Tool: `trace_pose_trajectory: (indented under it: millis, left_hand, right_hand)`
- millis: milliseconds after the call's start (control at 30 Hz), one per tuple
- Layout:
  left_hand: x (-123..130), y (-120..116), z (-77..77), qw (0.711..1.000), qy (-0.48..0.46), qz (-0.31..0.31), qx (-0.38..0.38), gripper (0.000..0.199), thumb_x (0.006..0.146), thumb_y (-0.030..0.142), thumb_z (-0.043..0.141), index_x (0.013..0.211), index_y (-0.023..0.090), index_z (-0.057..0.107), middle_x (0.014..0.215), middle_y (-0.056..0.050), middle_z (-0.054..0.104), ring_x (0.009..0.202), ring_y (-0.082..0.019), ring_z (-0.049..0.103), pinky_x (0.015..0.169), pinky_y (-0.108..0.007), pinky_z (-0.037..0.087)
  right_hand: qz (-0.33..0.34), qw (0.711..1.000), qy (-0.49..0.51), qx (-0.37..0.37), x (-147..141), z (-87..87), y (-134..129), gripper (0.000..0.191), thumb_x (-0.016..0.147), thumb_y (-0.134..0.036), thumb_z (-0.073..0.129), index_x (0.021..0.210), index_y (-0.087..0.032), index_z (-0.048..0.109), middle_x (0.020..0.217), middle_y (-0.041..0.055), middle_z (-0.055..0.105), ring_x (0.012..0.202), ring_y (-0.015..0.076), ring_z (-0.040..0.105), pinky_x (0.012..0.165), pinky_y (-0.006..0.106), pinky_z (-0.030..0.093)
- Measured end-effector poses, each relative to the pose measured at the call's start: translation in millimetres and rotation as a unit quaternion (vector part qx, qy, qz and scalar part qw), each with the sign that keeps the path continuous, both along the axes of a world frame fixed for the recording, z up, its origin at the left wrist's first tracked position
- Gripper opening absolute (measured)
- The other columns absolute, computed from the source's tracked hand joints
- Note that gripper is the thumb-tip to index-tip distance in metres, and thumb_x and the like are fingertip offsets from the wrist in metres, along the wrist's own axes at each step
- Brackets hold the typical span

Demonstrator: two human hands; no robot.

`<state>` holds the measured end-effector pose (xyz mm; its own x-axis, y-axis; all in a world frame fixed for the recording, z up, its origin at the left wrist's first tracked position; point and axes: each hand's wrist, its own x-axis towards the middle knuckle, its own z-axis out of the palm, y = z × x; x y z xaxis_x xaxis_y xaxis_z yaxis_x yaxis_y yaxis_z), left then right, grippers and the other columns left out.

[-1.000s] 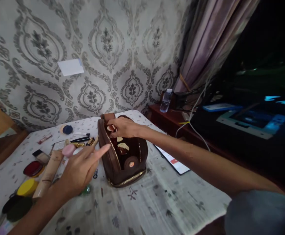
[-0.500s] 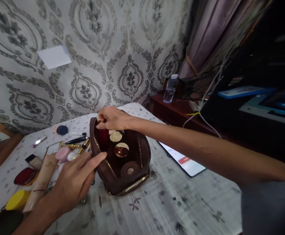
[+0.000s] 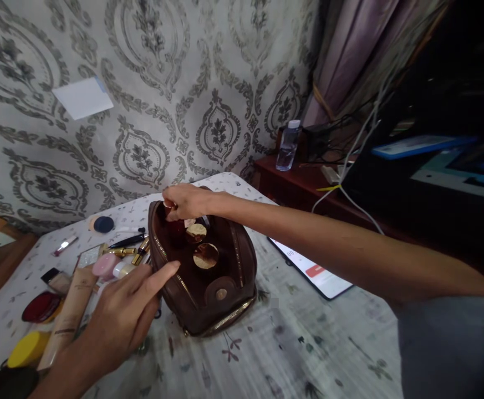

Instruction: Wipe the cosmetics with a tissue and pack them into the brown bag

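Note:
A brown zip bag [image 3: 248,260] stands unzipped on the patterned cloth, with round gold-topped items [image 3: 205,256] inside. My right hand [image 3: 187,200] reaches across to the bag's far left corner, its fingers closed on a small reddish item [image 3: 169,204] partly hidden by them. My left hand [image 3: 127,310] is at the bag's near left side, index finger extended to the zipped rim and the other fingers curled; I see nothing held in it. Left of the bag lie a beige tube [image 3: 72,313], a pink round container [image 3: 106,266] and gold lipstick tubes [image 3: 141,252].
On the left are a yellow-lidded jar [image 3: 28,349], a dark red compact [image 3: 42,307] and a navy-lidded jar [image 3: 103,224]. A lit tablet [image 3: 314,271] lies under my right forearm. A clear bottle [image 3: 288,147] and cables stand on the red side table [image 3: 304,180].
My right hand has lowered slightly into the bag's far left corner with the reddish item. My left hand stays at the rim, and the view has shifted slightly.

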<state>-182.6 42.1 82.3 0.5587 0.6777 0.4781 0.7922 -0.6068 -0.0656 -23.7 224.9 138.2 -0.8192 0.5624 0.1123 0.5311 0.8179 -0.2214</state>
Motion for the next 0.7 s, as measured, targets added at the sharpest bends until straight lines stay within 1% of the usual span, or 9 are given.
trace_pose_trajectory:
  millis: [67, 167, 267, 400, 500, 600, 700]
  left_hand:
    - [0, -1, 0.7, 1.0, 0.007, 0.0, -0.002, 0.047, 0.098, 0.013, 0.036, 0.144, 0.023, 0.043, 0.092, -0.005, 0.068, 0.071, -0.016, 0.065, 0.055, -0.022, 0.046]
    - [1, -2, 1.8, 1.0, 0.005, 0.004, -0.018, 0.049, 0.099, 0.013, 0.035, 0.146, 0.023, 0.04, 0.095, -0.006, 0.069, 0.075, -0.016, 0.066, 0.059, -0.023, 0.05]
    - [2, -3, 3.0, 0.999, 0.003, 0.012, -0.038, 0.05, 0.098, 0.013, 0.036, 0.147, 0.025, 0.04, 0.09, -0.004, 0.068, 0.074, -0.016, 0.066, 0.062, -0.023, 0.052]
    - [4, -4, 3.4, 0.999, -0.003, 0.017, -0.033, 0.052, 0.098, 0.012, 0.035, 0.148, 0.026, 0.039, 0.082, -0.002, 0.064, 0.067, -0.015, 0.063, 0.06, -0.024, 0.051]
    - [6, -3, 3.2, 0.999, -0.015, 0.01, -0.03, 0.052, 0.099, 0.012, 0.033, 0.149, 0.026, 0.038, 0.082, -0.001, 0.062, 0.068, -0.015, 0.062, 0.06, -0.025, 0.051]
    - [8, -1, 3.4, 0.999, -0.019, 0.005, -0.041, 0.051, 0.099, 0.012, 0.033, 0.148, 0.025, 0.04, 0.084, -0.003, 0.062, 0.07, -0.015, 0.062, 0.058, -0.024, 0.051]
    - [10, 2, 4.0, 0.999, -0.019, 0.007, -0.043, 0.051, 0.098, 0.012, 0.034, 0.147, 0.026, 0.043, 0.079, -0.001, 0.059, 0.064, -0.014, 0.059, 0.053, -0.023, 0.049]
  right_hand:
    - [0.008, 1.0, -0.011, -0.008, -1, 0.2, 5, 0.027, 0.083, -0.029, 0.072, 0.104, -0.012, 0.066, 0.094, 0.0062, 0.07, 0.083, 0.0178, 0.061, 0.062, 0.024, 0.035]
    - [0.024, 1.0, -0.011, -0.006, 0, 1.6, 7, 0.023, 0.083, -0.027, 0.073, 0.099, -0.012, 0.066, 0.097, 0.0066, 0.069, 0.084, 0.0177, 0.06, 0.063, 0.024, 0.035]
    - [0.025, 0.999, 0.001, -0.024, 3, 4.0, 4, 0.025, 0.079, -0.026, 0.076, 0.098, -0.013, 0.066, 0.099, 0.0056, 0.068, 0.085, 0.017, 0.059, 0.064, 0.023, 0.035]
    - [0.017, 0.998, 0.033, -0.056, 9, 6.6, 3, 0.03, 0.077, -0.025, 0.078, 0.101, -0.014, 0.064, 0.091, 0.0015, 0.066, 0.078, 0.0145, 0.058, 0.063, 0.022, 0.035]
    - [0.008, 0.997, 0.05, -0.065, 9, 6.3, 4, 0.023, 0.077, -0.024, 0.078, 0.094, -0.015, 0.066, 0.084, -0.0006, 0.065, 0.074, 0.0127, 0.056, 0.063, 0.021, 0.033]
    - [-0.012, 0.996, 0.058, -0.066, 6, 4.3, 5, 0.014, 0.078, -0.021, 0.076, 0.086, -0.014, 0.068, 0.077, -0.0019, 0.063, 0.069, 0.0112, 0.054, 0.06, 0.022, 0.031]
    - [-0.026, 0.996, 0.061, -0.064, 4, 2.8, 2, 0.014, 0.078, -0.02, 0.077, 0.087, -0.014, 0.068, 0.076, -0.0022, 0.063, 0.069, 0.0106, 0.054, 0.06, 0.021, 0.03]
